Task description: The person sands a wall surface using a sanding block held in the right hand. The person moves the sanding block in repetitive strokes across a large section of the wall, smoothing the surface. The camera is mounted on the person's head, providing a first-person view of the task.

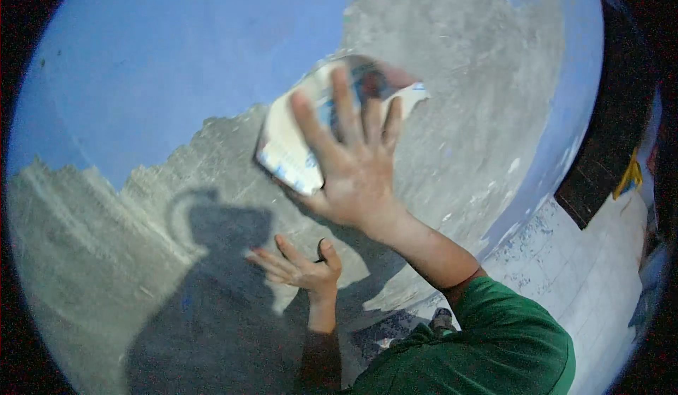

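Observation:
My right hand point(360, 167) is spread over a piece of printed paper or thin card point(283, 130), its palm and fingers flat against it. The sheet lies against a wall point(476, 77) that is partly blue paint and partly bare grey, with a ragged edge between the two. Blur hides the sheet's print and what lies under it. Lower down, my left hand point(304, 268) is held near the grey surface with its fingers apart and nothing in it.
My shadow point(228, 289) falls across the lower grey part. At the right, pale floor tiles point(572, 278) with blue flecks meet a dark panel or mat point(593, 183). A yellow item point(629, 175) lies beside it. A shoe point(442, 320) shows below my right arm.

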`<state>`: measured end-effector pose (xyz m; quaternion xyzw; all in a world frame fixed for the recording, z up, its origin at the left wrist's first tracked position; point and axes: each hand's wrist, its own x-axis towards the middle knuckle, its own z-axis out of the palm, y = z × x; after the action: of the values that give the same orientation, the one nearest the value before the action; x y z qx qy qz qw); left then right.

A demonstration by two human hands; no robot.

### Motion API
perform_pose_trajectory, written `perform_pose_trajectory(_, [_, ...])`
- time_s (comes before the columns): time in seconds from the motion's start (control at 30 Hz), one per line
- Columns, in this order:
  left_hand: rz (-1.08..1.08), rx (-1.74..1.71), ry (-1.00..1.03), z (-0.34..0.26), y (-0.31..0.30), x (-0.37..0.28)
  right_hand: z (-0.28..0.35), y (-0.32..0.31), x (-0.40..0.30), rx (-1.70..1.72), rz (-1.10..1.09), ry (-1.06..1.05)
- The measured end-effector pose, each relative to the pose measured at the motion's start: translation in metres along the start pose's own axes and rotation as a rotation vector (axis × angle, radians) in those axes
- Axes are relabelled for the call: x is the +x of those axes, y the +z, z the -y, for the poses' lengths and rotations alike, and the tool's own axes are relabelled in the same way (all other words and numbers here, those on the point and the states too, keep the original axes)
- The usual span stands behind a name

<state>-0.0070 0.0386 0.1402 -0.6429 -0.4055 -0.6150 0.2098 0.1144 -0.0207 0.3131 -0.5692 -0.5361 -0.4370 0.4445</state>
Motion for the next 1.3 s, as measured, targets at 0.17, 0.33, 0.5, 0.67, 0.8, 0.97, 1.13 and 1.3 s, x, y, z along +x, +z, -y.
perform_pose_trajectory(0.17, [0.026, 0.136, -0.027, -0.004, 0.003, -0.001, -0.087, -0.023, 0.027, -0.128, -0.274, 0.276])
perform_pose_trajectory(0.33, [0.050, 0.157, -0.029, -0.007, 0.002, -0.004, -0.053, -0.016, -0.004, -0.111, -0.044, 0.084])
perform_pose_trajectory(0.5, [0.052, 0.174, -0.010, -0.002, 0.003, -0.006, -0.069, -0.019, 0.024, -0.148, -0.208, 0.272])
perform_pose_trajectory(0.67, [-0.006, 0.103, -0.028, -0.011, -0.001, 0.005, -0.039, -0.014, 0.025, -0.102, -0.089, 0.241])
perform_pose_trajectory(0.8, [-0.010, 0.054, 0.015, -0.016, -0.004, 0.005, -0.016, 0.005, -0.003, -0.017, 0.064, -0.145])
perform_pose_trajectory(0.97, [-0.032, 0.053, 0.053, -0.008, -0.002, -0.001, -0.103, -0.026, 0.038, -0.165, -0.223, 0.179])
perform_pose_trajectory(1.13, [-0.039, 0.024, 0.049, -0.012, -0.002, -0.001, -0.075, -0.023, 0.018, -0.186, -0.092, 0.157])
perform_pose_trajectory(1.3, [-0.002, 0.047, 0.035, 0.001, -0.002, -0.013, -0.066, -0.015, -0.009, -0.086, -0.013, 0.039])
